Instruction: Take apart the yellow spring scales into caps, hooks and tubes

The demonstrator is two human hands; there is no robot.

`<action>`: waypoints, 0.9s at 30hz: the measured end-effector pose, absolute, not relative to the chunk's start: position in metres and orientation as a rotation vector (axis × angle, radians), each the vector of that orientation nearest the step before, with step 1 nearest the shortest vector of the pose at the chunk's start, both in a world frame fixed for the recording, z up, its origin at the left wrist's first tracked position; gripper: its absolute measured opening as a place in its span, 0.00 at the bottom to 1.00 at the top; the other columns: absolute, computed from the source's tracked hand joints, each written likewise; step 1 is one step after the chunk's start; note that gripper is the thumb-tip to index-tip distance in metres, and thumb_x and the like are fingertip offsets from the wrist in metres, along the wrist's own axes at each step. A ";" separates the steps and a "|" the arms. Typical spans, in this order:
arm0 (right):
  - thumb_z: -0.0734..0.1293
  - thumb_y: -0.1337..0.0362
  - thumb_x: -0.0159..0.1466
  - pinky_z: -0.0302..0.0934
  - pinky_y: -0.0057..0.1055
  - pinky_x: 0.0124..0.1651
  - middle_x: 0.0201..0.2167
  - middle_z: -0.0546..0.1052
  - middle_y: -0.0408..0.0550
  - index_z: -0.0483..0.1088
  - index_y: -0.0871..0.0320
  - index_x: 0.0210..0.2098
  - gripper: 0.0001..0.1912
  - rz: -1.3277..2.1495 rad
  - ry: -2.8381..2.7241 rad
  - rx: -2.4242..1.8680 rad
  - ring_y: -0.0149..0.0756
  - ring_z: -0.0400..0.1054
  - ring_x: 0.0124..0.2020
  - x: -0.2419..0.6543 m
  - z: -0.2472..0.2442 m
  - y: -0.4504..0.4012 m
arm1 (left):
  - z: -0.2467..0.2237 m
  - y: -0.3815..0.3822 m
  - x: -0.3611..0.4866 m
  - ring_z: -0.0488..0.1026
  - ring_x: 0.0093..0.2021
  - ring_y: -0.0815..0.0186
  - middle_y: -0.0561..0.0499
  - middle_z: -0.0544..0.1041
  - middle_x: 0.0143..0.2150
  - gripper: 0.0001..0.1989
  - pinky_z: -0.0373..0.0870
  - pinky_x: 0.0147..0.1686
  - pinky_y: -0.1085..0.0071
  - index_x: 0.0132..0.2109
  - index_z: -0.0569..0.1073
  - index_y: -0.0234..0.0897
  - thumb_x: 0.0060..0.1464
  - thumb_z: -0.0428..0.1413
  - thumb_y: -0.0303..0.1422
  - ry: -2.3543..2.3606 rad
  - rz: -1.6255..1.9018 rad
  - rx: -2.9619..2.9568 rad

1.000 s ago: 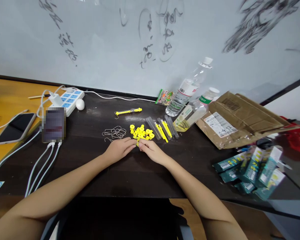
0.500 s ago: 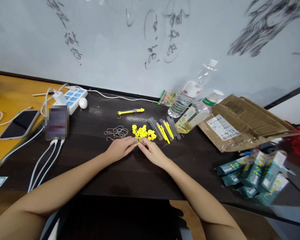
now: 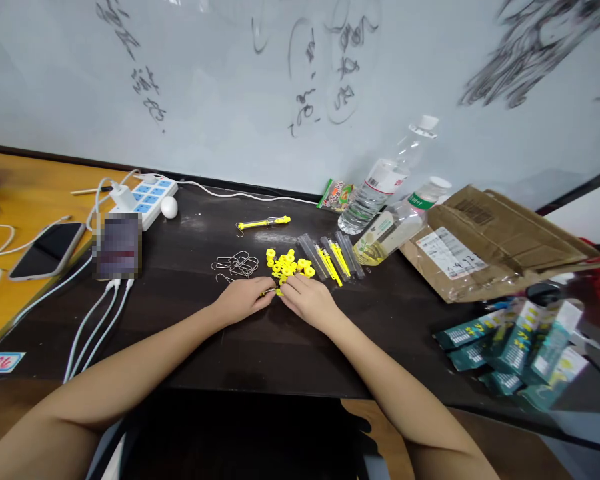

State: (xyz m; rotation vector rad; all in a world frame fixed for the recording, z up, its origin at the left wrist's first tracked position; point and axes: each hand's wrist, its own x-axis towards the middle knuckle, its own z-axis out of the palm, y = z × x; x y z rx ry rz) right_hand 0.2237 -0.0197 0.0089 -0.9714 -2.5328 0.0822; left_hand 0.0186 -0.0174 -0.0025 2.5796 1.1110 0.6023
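Observation:
My left hand (image 3: 243,300) is closed in a pinch on a thin metal hook, only a short bit of which shows at the fingertips. My right hand (image 3: 310,303) almost meets it, its fingers bent over a small yellow plastic cap (image 3: 279,292). Just beyond the fingertips lies a pile of yellow plastic caps (image 3: 287,263). Several loose wire hooks (image 3: 237,265) lie left of the pile. To its right are clear plastic tubes (image 3: 310,253) and thin yellow sticks (image 3: 329,265). Farther back lies a clear tube with yellow ends and a hook (image 3: 263,223).
Two bottles (image 3: 373,200) and a snack packet (image 3: 336,195) stand near the whiteboard. A cardboard parcel (image 3: 460,247) and green boxes (image 3: 515,343) are at right. On the left are a power strip (image 3: 153,200), a blurred-out device (image 3: 117,247), cables and a phone (image 3: 47,250).
The view has shifted slightly. My right hand's fingers have moved forward and curled more over the yellow cap beside the pile; my left hand stays closed on the hook.

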 end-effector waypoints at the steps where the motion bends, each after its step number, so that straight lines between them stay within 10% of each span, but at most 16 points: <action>1: 0.55 0.63 0.68 0.55 0.34 0.40 0.29 0.71 0.50 0.66 0.56 0.30 0.13 0.044 -2.549 -0.968 0.39 0.63 0.35 0.224 0.009 -0.020 | -0.003 -0.017 0.019 0.73 0.36 0.65 0.50 0.75 0.38 0.11 0.65 0.34 0.72 0.43 0.68 0.37 0.63 0.44 0.35 1.103 0.594 2.583; 27: 0.57 0.61 0.68 0.54 0.27 0.33 0.28 0.75 0.47 0.66 0.58 0.31 0.12 -0.202 -2.423 -1.025 0.33 0.69 0.32 0.220 0.007 -0.026 | -0.008 -0.012 0.016 0.74 0.41 0.65 0.51 0.77 0.42 0.12 0.68 0.40 0.72 0.45 0.70 0.39 0.63 0.46 0.39 1.063 0.759 2.478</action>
